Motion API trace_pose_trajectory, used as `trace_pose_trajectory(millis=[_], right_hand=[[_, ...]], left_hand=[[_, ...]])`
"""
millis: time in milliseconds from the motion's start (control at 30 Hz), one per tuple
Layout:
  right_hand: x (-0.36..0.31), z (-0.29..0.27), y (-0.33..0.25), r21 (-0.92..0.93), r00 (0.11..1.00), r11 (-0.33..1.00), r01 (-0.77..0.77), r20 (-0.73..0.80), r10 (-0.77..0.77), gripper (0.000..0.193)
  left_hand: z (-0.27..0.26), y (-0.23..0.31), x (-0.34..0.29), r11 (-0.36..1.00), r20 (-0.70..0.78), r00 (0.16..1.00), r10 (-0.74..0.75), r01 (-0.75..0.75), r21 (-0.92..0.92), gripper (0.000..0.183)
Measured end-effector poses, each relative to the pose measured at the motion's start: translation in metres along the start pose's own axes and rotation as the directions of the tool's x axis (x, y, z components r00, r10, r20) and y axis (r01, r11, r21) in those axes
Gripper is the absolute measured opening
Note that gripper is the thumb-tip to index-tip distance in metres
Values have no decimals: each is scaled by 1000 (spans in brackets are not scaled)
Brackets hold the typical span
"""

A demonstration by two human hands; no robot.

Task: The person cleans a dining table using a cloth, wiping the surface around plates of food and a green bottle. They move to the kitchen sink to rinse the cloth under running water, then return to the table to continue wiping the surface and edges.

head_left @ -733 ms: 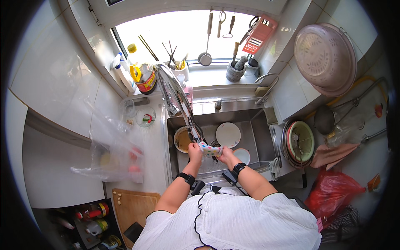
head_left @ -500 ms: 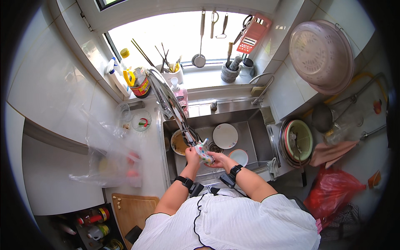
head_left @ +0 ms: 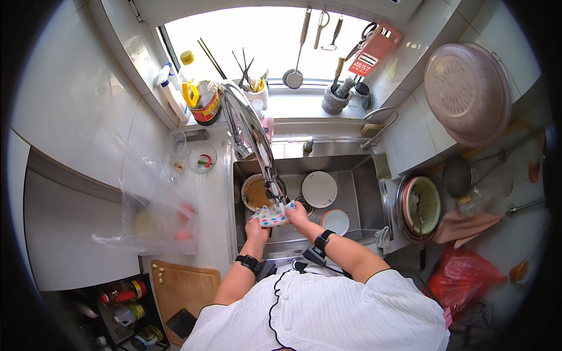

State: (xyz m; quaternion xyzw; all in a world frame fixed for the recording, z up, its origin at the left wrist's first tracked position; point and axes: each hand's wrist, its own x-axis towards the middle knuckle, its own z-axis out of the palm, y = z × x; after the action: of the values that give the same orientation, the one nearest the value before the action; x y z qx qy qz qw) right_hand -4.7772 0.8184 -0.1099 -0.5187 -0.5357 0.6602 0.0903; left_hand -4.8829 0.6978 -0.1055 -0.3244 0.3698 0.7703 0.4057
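Observation:
A white cloth with coloured dots (head_left: 272,217) is stretched between my two hands, under the spout of the chrome faucet (head_left: 249,114). My left hand (head_left: 256,230) grips its left end, and my right hand (head_left: 298,214) pinches the right end. The cloth hangs over the steel sink (head_left: 367,205). Below and around it in the sink are a bowl with brownish contents (head_left: 255,190), a white plate (head_left: 319,189) and a small white bowl (head_left: 335,223). The cloth hides part of the sink floor.
Left of the sink are a glass dish with red and green peppers (head_left: 202,158), a clear plastic bag (head_left: 155,205) and a wooden cutting board (head_left: 190,289). Stacked basins (head_left: 436,202) stand at the right. Bottles and a stone mortar (head_left: 335,103) line the windowsill.
The cloth was bunched and upright between my close hands; now it is spread out sideways. My left hand has moved left and down. The whole view has shifted a little.

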Motion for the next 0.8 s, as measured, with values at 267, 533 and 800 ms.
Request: trace_pose_trajectory(millis=[267, 533, 800], right_hand=[[-16, 24, -34, -331, 951, 892, 308, 144, -275, 23], [-47, 25, -44, -559, 762, 519, 647, 439, -476, 20], [-64, -40, -37, -206, 932, 939, 276, 295, -209, 25]], left_hand=[[-16, 8, -10, 582, -234, 972, 34, 171, 795, 35], [31, -13, 10, 901, 271, 869, -413, 347, 262, 37], [48, -40, 14, 936, 190, 974, -127, 54, 347, 27]])
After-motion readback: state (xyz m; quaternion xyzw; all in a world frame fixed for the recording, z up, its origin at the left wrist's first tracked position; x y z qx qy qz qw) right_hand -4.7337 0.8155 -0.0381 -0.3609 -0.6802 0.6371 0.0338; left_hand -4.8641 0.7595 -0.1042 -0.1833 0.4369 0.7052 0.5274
